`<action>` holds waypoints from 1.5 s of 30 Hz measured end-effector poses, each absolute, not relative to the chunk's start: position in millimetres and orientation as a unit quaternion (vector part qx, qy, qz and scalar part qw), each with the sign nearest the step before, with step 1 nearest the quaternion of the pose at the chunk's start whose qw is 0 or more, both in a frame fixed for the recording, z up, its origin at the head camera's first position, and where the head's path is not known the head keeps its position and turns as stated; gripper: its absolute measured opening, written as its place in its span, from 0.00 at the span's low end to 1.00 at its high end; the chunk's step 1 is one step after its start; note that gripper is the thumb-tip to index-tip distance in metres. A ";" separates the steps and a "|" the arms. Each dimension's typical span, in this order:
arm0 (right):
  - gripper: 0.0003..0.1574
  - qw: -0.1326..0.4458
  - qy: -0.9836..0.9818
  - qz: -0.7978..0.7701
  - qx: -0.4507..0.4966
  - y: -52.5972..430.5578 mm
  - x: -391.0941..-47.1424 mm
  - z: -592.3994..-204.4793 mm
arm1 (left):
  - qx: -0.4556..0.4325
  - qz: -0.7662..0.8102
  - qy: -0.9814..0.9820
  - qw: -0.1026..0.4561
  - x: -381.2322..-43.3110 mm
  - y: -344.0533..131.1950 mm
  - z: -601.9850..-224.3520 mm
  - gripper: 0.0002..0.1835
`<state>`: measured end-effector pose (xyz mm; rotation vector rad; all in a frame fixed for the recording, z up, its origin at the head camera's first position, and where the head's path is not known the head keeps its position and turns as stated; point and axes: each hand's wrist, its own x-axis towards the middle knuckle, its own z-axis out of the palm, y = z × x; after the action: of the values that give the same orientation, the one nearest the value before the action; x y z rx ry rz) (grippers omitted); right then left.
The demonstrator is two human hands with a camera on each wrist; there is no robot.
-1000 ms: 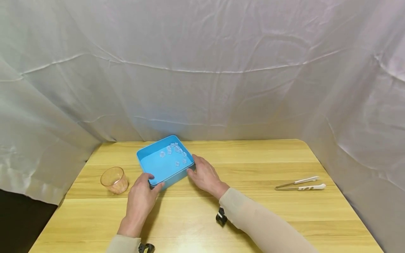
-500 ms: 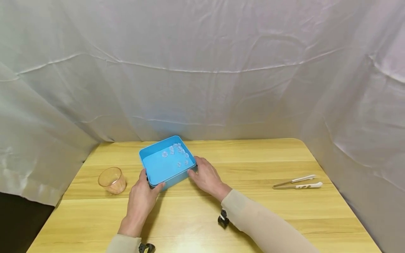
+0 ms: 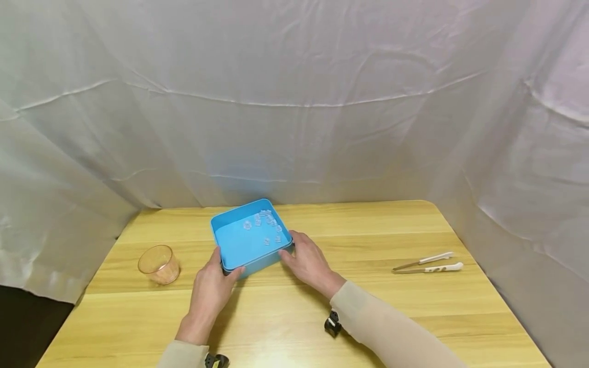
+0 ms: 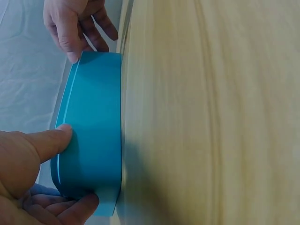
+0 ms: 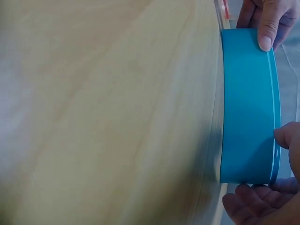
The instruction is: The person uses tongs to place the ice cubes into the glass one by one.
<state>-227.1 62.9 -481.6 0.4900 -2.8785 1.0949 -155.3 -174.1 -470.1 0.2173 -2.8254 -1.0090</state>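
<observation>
A shallow blue rectangular box, open at the top, stands at an angle on the table. Inside, toward its far right part, lie several small clear chunky pieces. My left hand grips the near-left corner, thumb on the front wall and fingers round the left side. At the right end, my right hand holds the near corner, its thumb against the front wall. Both wrist views show the box's front wall upright between the two hands, its bottom edge along the tabletop.
An orange-tinted clear glass stands left of the box. Tongs with white handles lie on the right of the wooden table. A pale grey curtain hangs behind and at both sides.
The box has slid to the right across the table with both hands on it. My left fingers have shifted from over the rim to the outer left side. The clear pieces keep their arrangement.
</observation>
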 end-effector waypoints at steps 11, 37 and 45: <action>0.39 0.019 -0.924 0.354 0.142 80.0 -221.6 -482.1 | 0.063 -0.349 -0.934 0.044 -158.4 -164.8 -469.7 0.48; 0.32 0.042 -0.921 0.377 0.091 127.6 -202.5 -481.6 | -0.005 -0.355 -0.935 0.017 -169.3 -137.8 -473.5 0.48; 0.30 0.046 -0.924 0.372 0.073 145.1 -194.2 -479.4 | -0.025 -0.363 -0.931 0.015 -171.2 -125.1 -472.5 0.47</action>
<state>-194.2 145.1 -479.4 0.2235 -2.8202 1.1366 -171.2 -125.1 -472.5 -0.0765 -2.8984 -1.1284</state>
